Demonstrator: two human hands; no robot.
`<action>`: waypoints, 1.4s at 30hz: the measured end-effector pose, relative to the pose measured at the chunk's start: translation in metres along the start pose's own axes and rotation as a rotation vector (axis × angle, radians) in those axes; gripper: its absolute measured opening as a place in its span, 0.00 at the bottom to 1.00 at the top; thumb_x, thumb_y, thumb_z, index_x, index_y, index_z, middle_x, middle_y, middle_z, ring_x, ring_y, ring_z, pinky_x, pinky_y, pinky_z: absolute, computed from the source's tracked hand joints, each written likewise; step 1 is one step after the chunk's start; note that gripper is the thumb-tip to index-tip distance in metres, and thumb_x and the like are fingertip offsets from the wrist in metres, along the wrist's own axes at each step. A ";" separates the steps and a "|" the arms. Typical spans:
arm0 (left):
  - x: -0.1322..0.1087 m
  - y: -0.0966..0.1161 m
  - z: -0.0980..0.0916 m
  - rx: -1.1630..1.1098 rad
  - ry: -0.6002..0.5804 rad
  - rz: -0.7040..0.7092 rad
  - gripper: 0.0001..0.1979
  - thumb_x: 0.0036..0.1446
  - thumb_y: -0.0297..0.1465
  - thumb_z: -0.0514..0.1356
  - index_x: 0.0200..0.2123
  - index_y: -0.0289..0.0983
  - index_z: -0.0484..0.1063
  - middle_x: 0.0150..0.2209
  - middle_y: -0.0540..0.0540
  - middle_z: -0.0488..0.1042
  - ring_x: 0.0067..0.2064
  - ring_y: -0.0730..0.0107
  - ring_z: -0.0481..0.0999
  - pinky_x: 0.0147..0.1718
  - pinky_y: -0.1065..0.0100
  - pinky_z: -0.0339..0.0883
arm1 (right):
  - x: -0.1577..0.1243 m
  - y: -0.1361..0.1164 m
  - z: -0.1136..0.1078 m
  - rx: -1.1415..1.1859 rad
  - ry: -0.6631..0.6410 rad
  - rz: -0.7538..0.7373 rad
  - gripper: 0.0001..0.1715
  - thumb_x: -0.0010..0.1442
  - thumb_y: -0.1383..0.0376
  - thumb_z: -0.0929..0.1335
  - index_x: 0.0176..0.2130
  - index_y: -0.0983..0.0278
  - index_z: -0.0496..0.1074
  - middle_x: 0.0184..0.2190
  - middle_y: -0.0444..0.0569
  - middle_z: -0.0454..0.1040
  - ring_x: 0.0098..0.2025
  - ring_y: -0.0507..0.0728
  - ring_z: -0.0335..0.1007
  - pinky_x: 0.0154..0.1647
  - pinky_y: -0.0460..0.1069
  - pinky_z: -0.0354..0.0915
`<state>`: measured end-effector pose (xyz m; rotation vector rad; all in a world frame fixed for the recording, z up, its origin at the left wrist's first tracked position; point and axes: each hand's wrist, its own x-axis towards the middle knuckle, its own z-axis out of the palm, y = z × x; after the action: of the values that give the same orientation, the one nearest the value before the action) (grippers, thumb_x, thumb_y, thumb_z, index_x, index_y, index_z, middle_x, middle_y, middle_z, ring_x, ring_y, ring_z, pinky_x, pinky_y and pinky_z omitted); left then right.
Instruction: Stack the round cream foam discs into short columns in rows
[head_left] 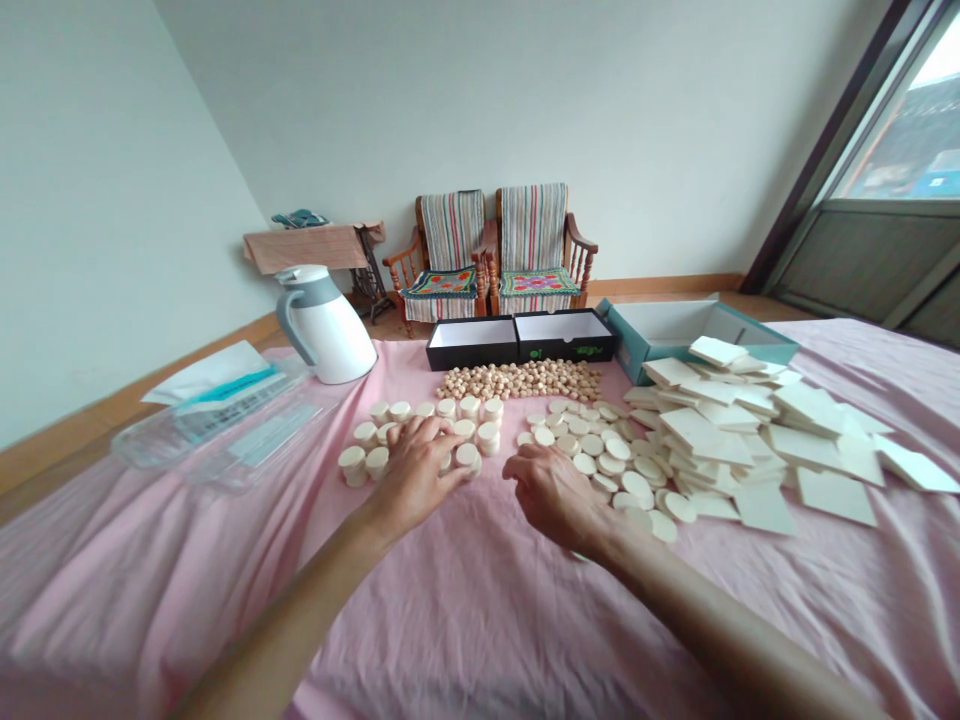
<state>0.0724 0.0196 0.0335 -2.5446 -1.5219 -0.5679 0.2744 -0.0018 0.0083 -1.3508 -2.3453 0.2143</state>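
Short stacks of pale round wooden discs (376, 460) stand in rows on a pink cloth, left of centre. My left hand (415, 468) reaches over these stacks, its thumb and forefinger bent around a stack of discs (445, 462) that is partly hidden by the fingers. To the right, my right hand (551, 492) is low over the cloth, between the stacks and a spread of loose discs (613, 462). Its fingers are curled and pressed together; whatever they may hold is hidden.
Small wooden beads (517, 380) lie before two black box trays (472, 345). Square wooden pieces (720, 430) are heaped at right beside a teal box (637, 345). A white-grey jug (330, 330) and clear plastic packaging (240, 425) are at left. Two chairs (532, 240) stand beyond.
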 end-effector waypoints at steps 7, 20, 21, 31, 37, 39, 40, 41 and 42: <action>0.000 0.000 0.004 0.002 -0.011 -0.003 0.10 0.51 0.35 0.64 0.39 0.45 0.74 0.42 0.49 0.71 0.46 0.59 0.65 0.43 0.58 0.51 | 0.019 -0.013 0.013 -0.163 -0.133 -0.039 0.14 0.54 0.74 0.59 0.32 0.66 0.72 0.31 0.52 0.72 0.33 0.55 0.65 0.36 0.49 0.54; -0.001 -0.005 0.008 -0.016 0.020 0.000 0.09 0.52 0.32 0.64 0.39 0.44 0.74 0.41 0.49 0.72 0.45 0.60 0.67 0.44 0.57 0.53 | 0.026 -0.019 0.023 -0.140 -0.074 -0.073 0.17 0.55 0.75 0.59 0.41 0.66 0.70 0.38 0.53 0.72 0.36 0.55 0.66 0.40 0.50 0.57; -0.001 -0.005 0.008 -0.020 0.027 -0.002 0.10 0.51 0.32 0.64 0.39 0.44 0.74 0.41 0.49 0.72 0.45 0.59 0.67 0.44 0.56 0.54 | 0.025 -0.018 0.023 -0.134 -0.074 -0.070 0.17 0.55 0.75 0.59 0.40 0.66 0.71 0.37 0.53 0.72 0.36 0.55 0.66 0.39 0.49 0.56; -0.009 0.035 0.010 -0.426 -0.045 0.137 0.12 0.58 0.29 0.56 0.46 0.39 0.71 0.43 0.46 0.74 0.45 0.67 0.72 0.47 0.64 0.66 | -0.014 0.030 -0.005 -0.070 0.075 0.086 0.13 0.56 0.74 0.59 0.33 0.65 0.72 0.29 0.48 0.70 0.33 0.53 0.64 0.36 0.46 0.56; 0.003 0.072 0.046 -0.519 -0.088 0.134 0.22 0.57 0.28 0.55 0.56 0.36 0.62 0.56 0.41 0.67 0.58 0.62 0.65 0.58 0.58 0.60 | -0.019 0.074 -0.018 -0.146 0.248 0.228 0.13 0.58 0.70 0.60 0.37 0.65 0.73 0.33 0.50 0.72 0.36 0.55 0.65 0.39 0.47 0.57; 0.019 0.081 0.059 -0.517 -0.048 0.071 0.22 0.59 0.30 0.52 0.57 0.34 0.60 0.57 0.38 0.65 0.60 0.61 0.63 0.59 0.57 0.58 | -0.015 0.080 -0.018 -0.190 0.226 0.240 0.14 0.59 0.67 0.61 0.40 0.64 0.73 0.36 0.52 0.72 0.40 0.56 0.65 0.42 0.49 0.56; 0.028 0.084 0.064 -0.502 -0.036 0.044 0.22 0.60 0.30 0.51 0.58 0.32 0.59 0.58 0.37 0.64 0.61 0.62 0.61 0.60 0.58 0.57 | -0.013 0.081 -0.018 -0.206 0.205 0.238 0.15 0.59 0.66 0.61 0.42 0.63 0.73 0.39 0.52 0.73 0.42 0.58 0.65 0.44 0.50 0.56; 0.037 0.086 0.070 -0.477 -0.026 0.011 0.22 0.61 0.30 0.50 0.58 0.31 0.58 0.59 0.36 0.63 0.61 0.62 0.60 0.60 0.59 0.56 | -0.011 0.082 -0.017 -0.215 0.180 0.234 0.15 0.59 0.64 0.62 0.44 0.63 0.72 0.41 0.53 0.73 0.45 0.59 0.64 0.46 0.51 0.55; 0.046 0.087 0.075 -0.441 -0.029 -0.010 0.22 0.61 0.30 0.49 0.58 0.30 0.58 0.59 0.35 0.62 0.62 0.62 0.60 0.61 0.59 0.55 | -0.011 0.082 -0.016 -0.218 0.155 0.231 0.17 0.59 0.62 0.62 0.46 0.62 0.72 0.44 0.53 0.72 0.47 0.60 0.63 0.47 0.52 0.55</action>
<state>0.1869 0.0368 -0.0111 -2.8681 -1.5643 -0.9671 0.3505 0.0303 -0.0083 -1.6789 -2.1316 -0.0798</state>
